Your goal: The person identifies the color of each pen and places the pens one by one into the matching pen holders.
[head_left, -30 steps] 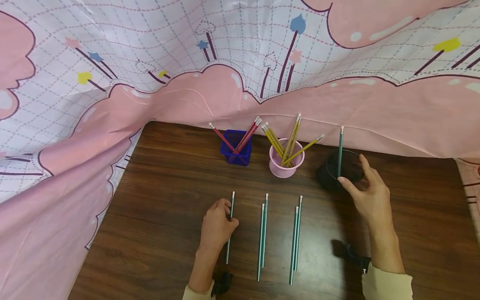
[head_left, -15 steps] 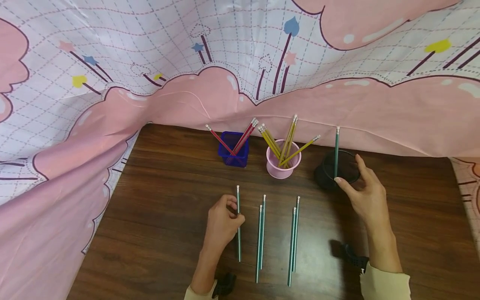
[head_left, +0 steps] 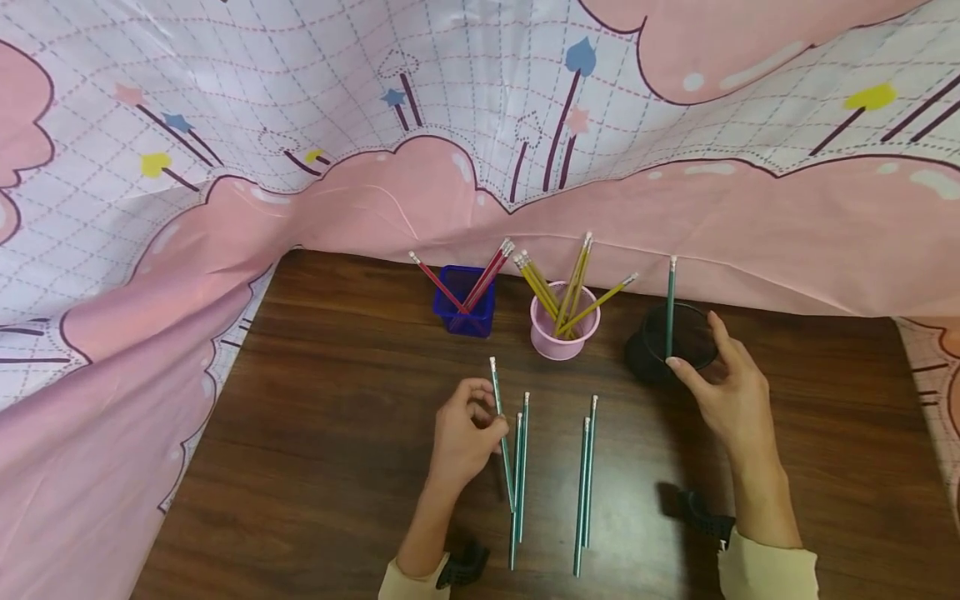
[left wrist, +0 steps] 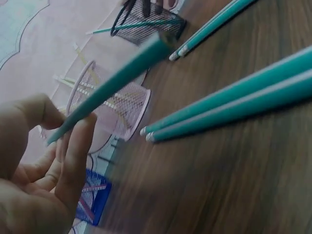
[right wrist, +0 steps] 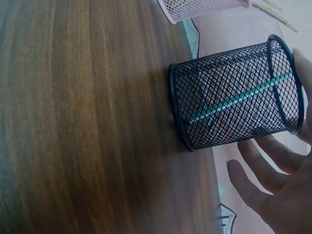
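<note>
Between thumb and fingers, my left hand pinches a green pencil, raised off the table with its eraser end pointing away from me. In the left wrist view its unsharpened end looms close. Just right of that hand lies a pair of green pencils; a second pair of green pencils lies further right. My right hand grips the black mesh pencil cup at its rim, thumb on the near side and fingers on the far right. One green pencil stands inside that upright cup.
A pink mesh cup with several yellow pencils stands left of the black one. Beyond it is a blue square basket with several red pencils. A pink patterned cloth hangs along the back and left of the wooden table.
My left hand has lifted the green pencil from the table and carried it right, close to the nearest pair, tilting it. The right hand stays on the black cup.
</note>
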